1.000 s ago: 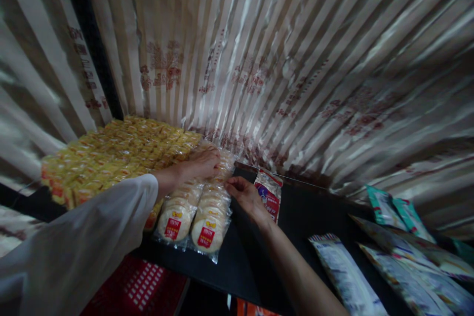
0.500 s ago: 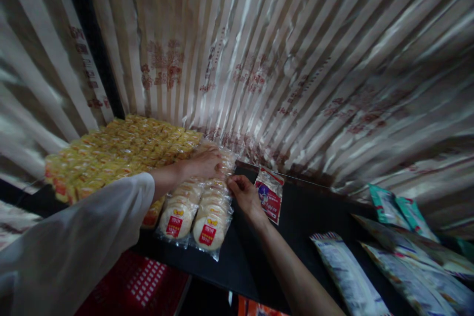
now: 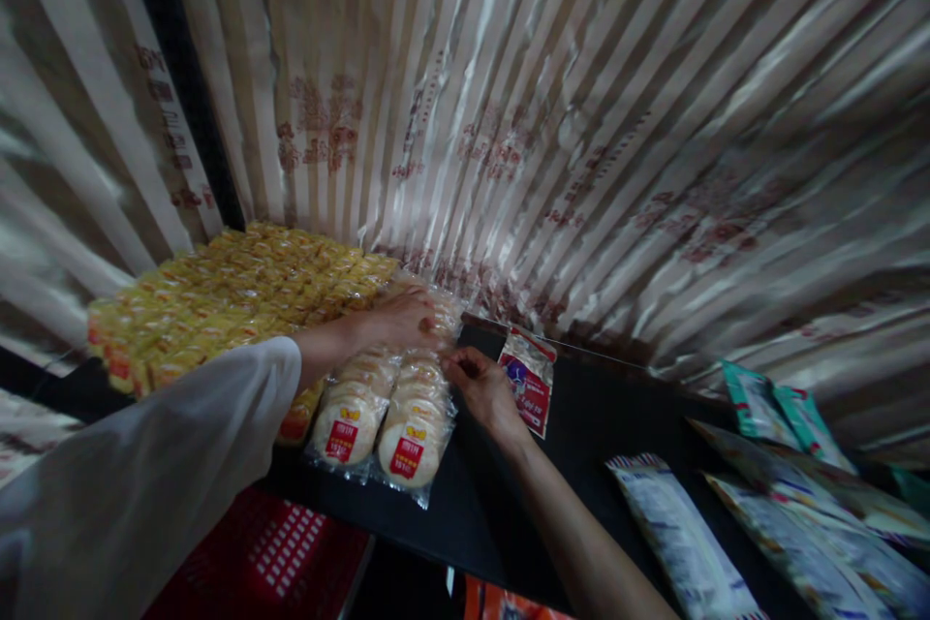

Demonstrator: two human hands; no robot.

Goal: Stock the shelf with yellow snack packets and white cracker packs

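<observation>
Two rows of round white rice crackers in clear wrappers with red and yellow labels, a left row point(image 3: 341, 434) and a right row point(image 3: 408, 446), lie overlapping on a black shelf point(image 3: 465, 513). My left hand point(image 3: 399, 322) reaches across their far part, its fingers curled down on the rice cracker packets there. At the right row's outer edge, my right hand point(image 3: 485, 392) has thumb and forefinger pinched together on the edge of a clear wrapper. What lies under the left fingers is partly hidden.
Rows of small yellow packets point(image 3: 239, 300) fill the shelf's left side. A red-and-white bag point(image 3: 529, 380) lies right of my right hand. Farther right are a pale long bag point(image 3: 679, 528) and green packets point(image 3: 814, 426). A red basket point(image 3: 254, 562) sits below. Striped foil sheeting point(image 3: 465, 116) hangs behind.
My right hand has shifted slightly left and down along the edge of the row. The left hand stays over the crackers, its fingers barely moved.
</observation>
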